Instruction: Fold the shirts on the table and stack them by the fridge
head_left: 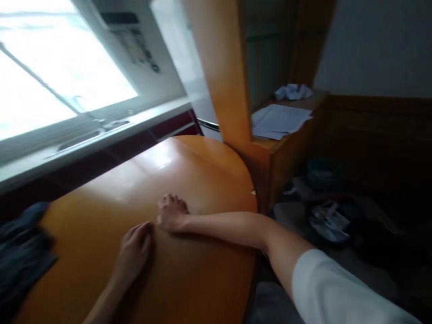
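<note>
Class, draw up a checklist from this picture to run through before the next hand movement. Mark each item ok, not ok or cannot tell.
1. Left hand in full view, not cut off by the frame: ok.
2. Right hand in full view, at the table: ok.
3. Space beneath both palms visible: not ok, the hands hide it.
4. Cloth out of both hands: ok, it lies off to the left, by the table's edge.
5. Cloth resting on the table itself: cannot tell, it is dark and blurred.
6. Papers away from the hands: ok, they lie on the shelf beyond the table.
</note>
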Action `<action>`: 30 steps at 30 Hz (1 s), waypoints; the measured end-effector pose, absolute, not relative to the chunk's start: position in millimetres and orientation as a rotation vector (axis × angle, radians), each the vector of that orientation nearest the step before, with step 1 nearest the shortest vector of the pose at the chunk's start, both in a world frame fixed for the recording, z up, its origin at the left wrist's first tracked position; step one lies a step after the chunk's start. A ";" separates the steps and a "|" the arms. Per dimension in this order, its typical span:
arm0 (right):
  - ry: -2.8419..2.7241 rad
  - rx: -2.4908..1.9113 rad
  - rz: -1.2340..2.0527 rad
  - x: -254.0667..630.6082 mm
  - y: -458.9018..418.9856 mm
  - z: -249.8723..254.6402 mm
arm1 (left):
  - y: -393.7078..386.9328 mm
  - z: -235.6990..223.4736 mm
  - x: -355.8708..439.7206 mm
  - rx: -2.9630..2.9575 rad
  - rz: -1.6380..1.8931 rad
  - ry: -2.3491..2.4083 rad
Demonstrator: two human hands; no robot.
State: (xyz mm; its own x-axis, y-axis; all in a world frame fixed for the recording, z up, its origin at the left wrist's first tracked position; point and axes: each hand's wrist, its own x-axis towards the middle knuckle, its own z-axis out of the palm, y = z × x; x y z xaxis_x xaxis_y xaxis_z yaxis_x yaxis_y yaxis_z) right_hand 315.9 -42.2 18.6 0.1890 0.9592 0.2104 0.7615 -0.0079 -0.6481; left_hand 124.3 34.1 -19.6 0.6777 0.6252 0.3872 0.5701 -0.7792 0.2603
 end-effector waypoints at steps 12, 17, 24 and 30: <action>-1.847 -1.727 0.246 295.0 1.5 -21.4 | 18.4 -34.9 135.3 2.669 0.779 1.114; -1.892 -1.676 0.270 298.3 -0.7 -28.3 | 14.7 -30.6 133.4 2.677 0.749 1.050; -2.005 -1.655 0.228 304.1 -7.2 -35.2 | 14.1 -31.7 127.9 2.717 0.723 0.934; -2.008 -1.648 0.192 305.5 -11.7 -34.6 | 17.1 -34.0 128.3 2.721 0.712 0.932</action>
